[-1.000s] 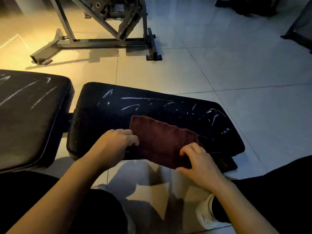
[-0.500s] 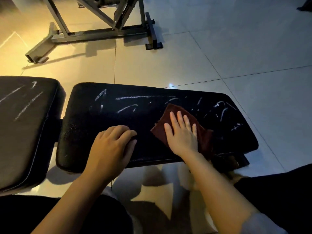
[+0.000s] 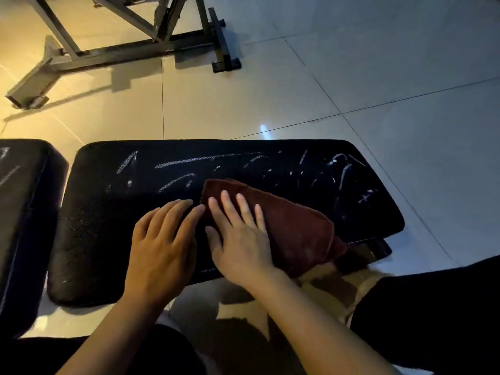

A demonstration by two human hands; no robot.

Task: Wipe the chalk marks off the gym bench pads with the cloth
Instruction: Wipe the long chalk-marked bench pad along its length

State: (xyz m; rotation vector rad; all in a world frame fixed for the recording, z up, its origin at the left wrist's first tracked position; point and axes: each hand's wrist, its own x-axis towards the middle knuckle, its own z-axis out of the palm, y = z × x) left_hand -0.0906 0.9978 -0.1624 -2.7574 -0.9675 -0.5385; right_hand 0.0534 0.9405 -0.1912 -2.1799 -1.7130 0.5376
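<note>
A black bench pad point(image 3: 113, 212) lies across the middle of the view, streaked with white chalk marks point(image 3: 205, 161) along its far half and right end. A dark red cloth point(image 3: 300, 226) lies on the pad's near right part, one corner hanging over the near edge. My right hand point(image 3: 238, 234) presses flat on the cloth's left part with straight fingers. My left hand point(image 3: 162, 244) rests flat on the bare pad just left of it, fingertips near the cloth's edge. A second black pad point(image 3: 24, 212) with faint chalk lines sits at the left.
A grey metal machine frame point(image 3: 130, 50) stands on the tiled floor point(image 3: 378, 90) beyond the pads. My dark-clothed legs point(image 3: 433, 315) are at the bottom, right of the bench. A black bracket point(image 3: 378, 250) sticks out under the pad's right end.
My right hand has slid the cloth leftward across the pad toward my left hand. My left hand's fingers have straightened and lie flat. The view has tilted down and moved closer.
</note>
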